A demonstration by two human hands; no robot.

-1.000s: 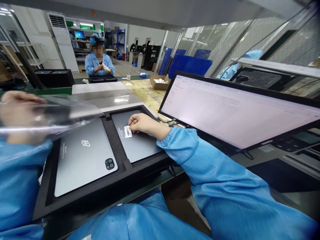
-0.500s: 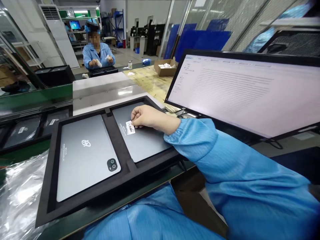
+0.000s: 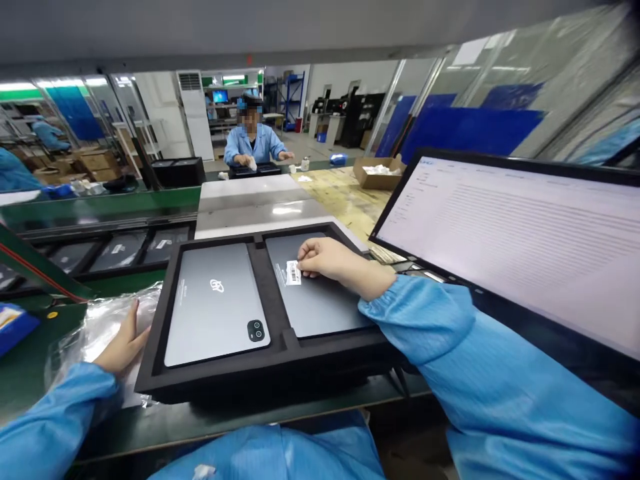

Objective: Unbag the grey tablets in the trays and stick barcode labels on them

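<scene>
A black foam tray (image 3: 273, 357) in front of me holds two grey tablets lying face down. The left tablet (image 3: 215, 307) shows a logo and a camera block. My right hand (image 3: 333, 261) rests on the right tablet (image 3: 320, 303), fingertips pinching the edge of a white barcode label (image 3: 293, 272) stuck on its back. My left hand (image 3: 123, 343) lies flat, fingers apart, on clear plastic bags (image 3: 95, 330) just left of the tray.
A large lit monitor (image 3: 515, 233) stands close on the right. Behind the tray sit a metal plate (image 3: 260, 200) and a green conveyor (image 3: 100, 207) with more dark trays (image 3: 120, 250). A co-worker in blue (image 3: 255, 143) works at the far end near a cardboard box (image 3: 375, 173).
My left hand held a clear bag up a second ago; it now lies flat on the bags beside the tray. My right hand stays on the label. The view has shifted left.
</scene>
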